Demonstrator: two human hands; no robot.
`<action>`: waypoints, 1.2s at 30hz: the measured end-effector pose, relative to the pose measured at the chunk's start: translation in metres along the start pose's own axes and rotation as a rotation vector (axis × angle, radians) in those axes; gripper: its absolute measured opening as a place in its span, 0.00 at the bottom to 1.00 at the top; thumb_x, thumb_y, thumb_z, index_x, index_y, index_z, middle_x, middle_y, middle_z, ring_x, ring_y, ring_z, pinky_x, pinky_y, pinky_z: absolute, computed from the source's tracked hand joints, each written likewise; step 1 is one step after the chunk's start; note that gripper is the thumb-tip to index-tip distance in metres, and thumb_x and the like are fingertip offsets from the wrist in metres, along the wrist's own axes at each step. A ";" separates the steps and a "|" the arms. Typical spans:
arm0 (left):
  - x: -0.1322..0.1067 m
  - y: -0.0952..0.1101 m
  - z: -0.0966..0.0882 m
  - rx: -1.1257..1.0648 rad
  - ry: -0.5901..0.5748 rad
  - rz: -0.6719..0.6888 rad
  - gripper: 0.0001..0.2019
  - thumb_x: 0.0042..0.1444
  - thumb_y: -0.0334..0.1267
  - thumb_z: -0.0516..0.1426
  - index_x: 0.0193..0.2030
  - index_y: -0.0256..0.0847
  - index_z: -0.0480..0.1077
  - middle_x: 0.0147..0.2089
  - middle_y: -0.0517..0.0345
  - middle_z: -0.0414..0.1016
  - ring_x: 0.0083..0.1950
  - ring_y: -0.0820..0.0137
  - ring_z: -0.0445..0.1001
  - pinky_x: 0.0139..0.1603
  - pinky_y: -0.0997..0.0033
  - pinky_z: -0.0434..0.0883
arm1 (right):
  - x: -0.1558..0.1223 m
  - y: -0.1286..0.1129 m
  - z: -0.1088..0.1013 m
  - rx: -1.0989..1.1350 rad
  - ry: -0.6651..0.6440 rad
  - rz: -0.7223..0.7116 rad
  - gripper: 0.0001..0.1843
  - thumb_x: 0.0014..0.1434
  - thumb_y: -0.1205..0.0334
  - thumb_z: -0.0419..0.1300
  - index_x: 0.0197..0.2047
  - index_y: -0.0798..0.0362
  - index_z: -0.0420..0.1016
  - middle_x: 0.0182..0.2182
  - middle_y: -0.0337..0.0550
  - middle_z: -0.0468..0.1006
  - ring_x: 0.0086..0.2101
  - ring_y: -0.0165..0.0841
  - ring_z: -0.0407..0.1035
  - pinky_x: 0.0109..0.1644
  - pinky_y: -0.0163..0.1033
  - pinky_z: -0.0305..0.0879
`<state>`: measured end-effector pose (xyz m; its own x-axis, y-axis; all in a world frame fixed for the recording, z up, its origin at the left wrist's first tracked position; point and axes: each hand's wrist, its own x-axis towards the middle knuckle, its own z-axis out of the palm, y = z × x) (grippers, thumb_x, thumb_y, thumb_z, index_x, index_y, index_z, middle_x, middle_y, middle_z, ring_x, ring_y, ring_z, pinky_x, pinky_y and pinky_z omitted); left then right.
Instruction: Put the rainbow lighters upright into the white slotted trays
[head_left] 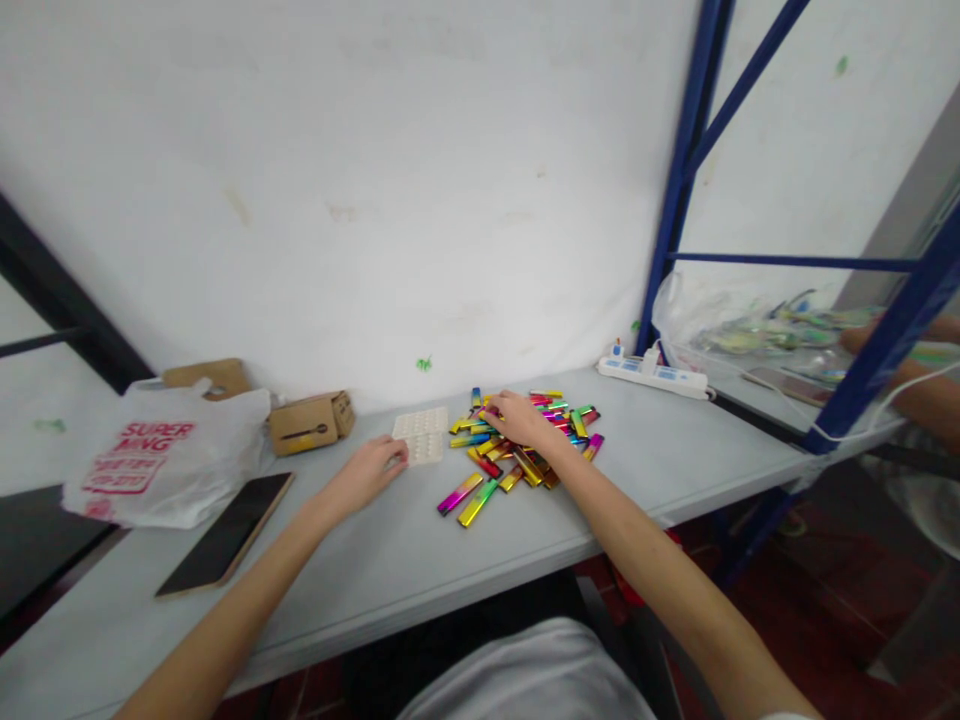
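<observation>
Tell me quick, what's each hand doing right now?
Left hand: fingers touching the white tray; grip cannot be told.
Right hand: palm down on the pile of shiny sticks; holding one cannot be told.

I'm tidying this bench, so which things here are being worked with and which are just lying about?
In use: left hand on the white tray; right hand on the pile of colourful sticks.
Lying about: phone, plastic bag, cardboard box, power strip.
</observation>
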<state>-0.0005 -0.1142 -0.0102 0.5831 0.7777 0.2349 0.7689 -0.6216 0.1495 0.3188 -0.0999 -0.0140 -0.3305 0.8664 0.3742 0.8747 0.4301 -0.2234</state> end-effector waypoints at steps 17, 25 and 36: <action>0.067 -0.033 0.007 -0.020 -0.045 -0.104 0.09 0.52 0.45 0.57 0.34 0.42 0.73 0.39 0.53 0.79 0.41 0.62 0.75 0.45 0.66 0.70 | -0.003 0.000 -0.003 -0.004 0.024 0.005 0.18 0.71 0.54 0.52 0.51 0.57 0.76 0.45 0.52 0.78 0.46 0.36 0.72 0.52 0.37 0.61; 0.067 -0.046 0.014 -0.073 0.049 -0.114 0.21 0.49 0.51 0.61 0.47 0.41 0.75 0.45 0.50 0.75 0.46 0.60 0.75 0.52 0.62 0.70 | -0.001 0.001 -0.002 -0.027 0.009 0.002 0.18 0.71 0.54 0.51 0.49 0.57 0.76 0.45 0.52 0.78 0.47 0.36 0.71 0.52 0.36 0.60; 0.041 -0.049 0.029 -0.157 0.187 -0.153 0.21 0.54 0.57 0.57 0.39 0.40 0.76 0.58 0.45 0.67 0.61 0.54 0.67 0.66 0.56 0.61 | -0.003 0.005 -0.001 -0.056 0.008 0.041 0.18 0.71 0.55 0.52 0.55 0.55 0.75 0.48 0.52 0.77 0.48 0.36 0.71 0.55 0.37 0.61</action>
<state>-0.0062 -0.0492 -0.0357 0.3931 0.8421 0.3691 0.7857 -0.5162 0.3408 0.3249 -0.1004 -0.0156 -0.2918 0.8807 0.3730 0.9057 0.3798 -0.1883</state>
